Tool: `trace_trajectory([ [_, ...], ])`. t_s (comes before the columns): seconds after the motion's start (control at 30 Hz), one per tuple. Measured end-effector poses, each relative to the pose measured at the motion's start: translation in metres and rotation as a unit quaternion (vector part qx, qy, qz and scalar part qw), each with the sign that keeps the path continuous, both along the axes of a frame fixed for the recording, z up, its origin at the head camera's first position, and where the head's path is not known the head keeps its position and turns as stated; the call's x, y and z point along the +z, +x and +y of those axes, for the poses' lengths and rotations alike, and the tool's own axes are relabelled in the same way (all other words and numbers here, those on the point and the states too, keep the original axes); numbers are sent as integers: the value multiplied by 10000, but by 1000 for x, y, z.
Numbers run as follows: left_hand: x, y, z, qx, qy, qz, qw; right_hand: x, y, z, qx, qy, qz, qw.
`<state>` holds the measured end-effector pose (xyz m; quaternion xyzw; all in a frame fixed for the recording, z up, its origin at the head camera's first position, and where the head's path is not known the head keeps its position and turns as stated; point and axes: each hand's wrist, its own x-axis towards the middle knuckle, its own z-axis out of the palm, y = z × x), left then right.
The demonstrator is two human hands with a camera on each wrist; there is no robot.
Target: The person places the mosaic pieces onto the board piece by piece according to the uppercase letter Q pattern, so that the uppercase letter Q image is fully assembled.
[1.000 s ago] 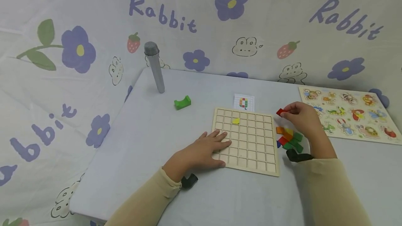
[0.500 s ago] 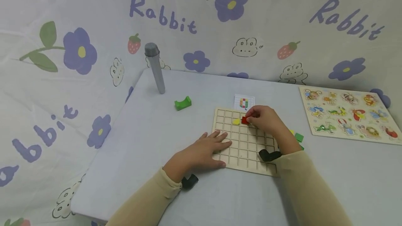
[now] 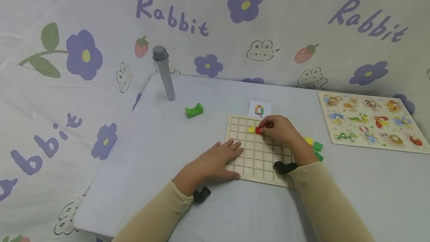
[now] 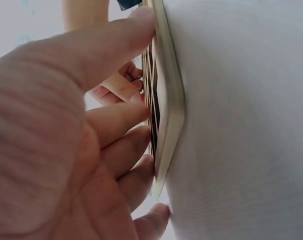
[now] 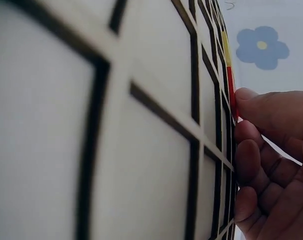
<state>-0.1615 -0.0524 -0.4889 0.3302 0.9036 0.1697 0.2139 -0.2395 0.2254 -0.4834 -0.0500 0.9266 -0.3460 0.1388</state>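
Note:
A wooden grid board [image 3: 249, 162] lies on the white-covered table. My left hand [image 3: 212, 162] rests on its left side, fingers spread out and thumb at the near edge. With thumb and fingertips my right hand [image 3: 279, 130] pinches a red square tile [image 3: 257, 130] at a cell in the board's upper part. Directly left of that tile sits a yellow tile [image 3: 251, 130] with a rounded corner. In the right wrist view the thumb touches the red tile [image 5: 231, 90], which lies against the grid. Several loose tiles [image 3: 317, 146] lie right of the board, partly hidden by my right wrist.
Behind the board lies a small pattern card [image 3: 259, 108]. A green arched block [image 3: 194, 111] and a grey microphone [image 3: 164, 73] stand to the left. An insect puzzle board [image 3: 373, 121] occupies the right rear. Patterned cloth hangs behind the table.
My right hand has carried the red tile left from beside the loose tiles to the board, and the tile now lies flush beside the yellow one. My left hand has stayed in place.

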Motion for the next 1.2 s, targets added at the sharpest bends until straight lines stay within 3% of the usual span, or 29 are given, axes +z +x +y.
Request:
trace_trajectory([
  [0.2, 3, 3, 4, 97, -511, 352, 9980, -1, 2, -2, -100, 3, -65, 9999],
  [0.37, 10, 8, 4, 165, -733, 497, 9959, 0, 5, 0, 38, -41, 22, 10000],
  [0.53, 13, 10, 6, 247, -763, 436, 9958, 13, 15, 32, -293, -335, 416, 9981],
  [0.63, 13, 10, 7, 284, -750, 411, 9959, 23, 24, 63, -706, 22, 550, 9960],
  [0.77, 13, 9, 7, 322, -733, 355, 9962, 26, 37, 102, -902, 878, 90, 9920],
  [0.87, 14, 9, 6, 371, -683, 276, 9966, 21, 48, 118, -959, 1204, -228, 9878],
  [1.2, 16, 11, 7, 428, -537, 153, 9975, 11, 63, 116, -1262, 1198, -326, 9842],
])
